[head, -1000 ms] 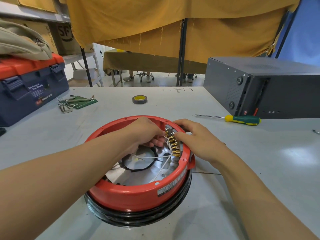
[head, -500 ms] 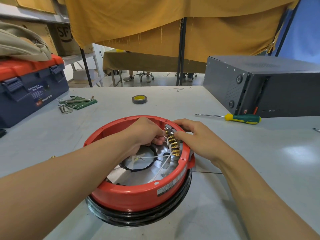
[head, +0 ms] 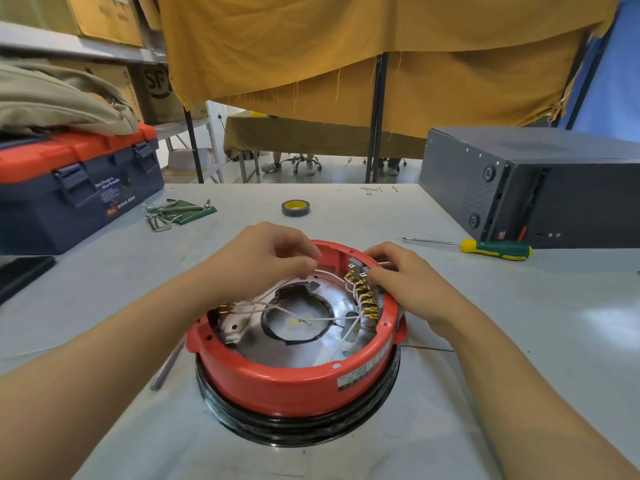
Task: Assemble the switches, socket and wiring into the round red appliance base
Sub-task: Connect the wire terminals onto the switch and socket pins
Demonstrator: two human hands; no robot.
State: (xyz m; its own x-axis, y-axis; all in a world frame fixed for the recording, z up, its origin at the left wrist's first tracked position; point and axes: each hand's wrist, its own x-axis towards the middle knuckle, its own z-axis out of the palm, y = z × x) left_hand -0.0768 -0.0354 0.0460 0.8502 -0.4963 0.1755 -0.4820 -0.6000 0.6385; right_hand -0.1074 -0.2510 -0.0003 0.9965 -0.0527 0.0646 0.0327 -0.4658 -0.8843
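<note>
Sitting at the near centre of the grey surface [head: 519,341], the round red base [head: 294,379] lies open side up on a black ring [head: 298,427]. Left hand [head: 263,254] hovers over the rim at about 11 o'clock, fingers curled, pinching a thin white wire [head: 329,271] between thumb and fingertips; the wire runs across toward the right side of the base. Right hand [head: 398,271] rests on the rim at about 2 o'clock, fingers bent down onto the row of brass terminals [head: 367,299] along the inner wall; whether it actually grips one cannot be told. More white wires [head: 346,332] cross the silver floor of the base, over a black ring-shaped opening [head: 298,320]. Beyond the base at 12 o'clock lies a roll of tape [head: 295,207]. A screwdriver [head: 495,249] with green and yellow handle lies at 2 o'clock, just in front of a dark grey case [head: 536,181]. A blue and red toolbox [head: 76,181] stands at 10 o'clock, hex keys [head: 173,211] beside it.
</note>
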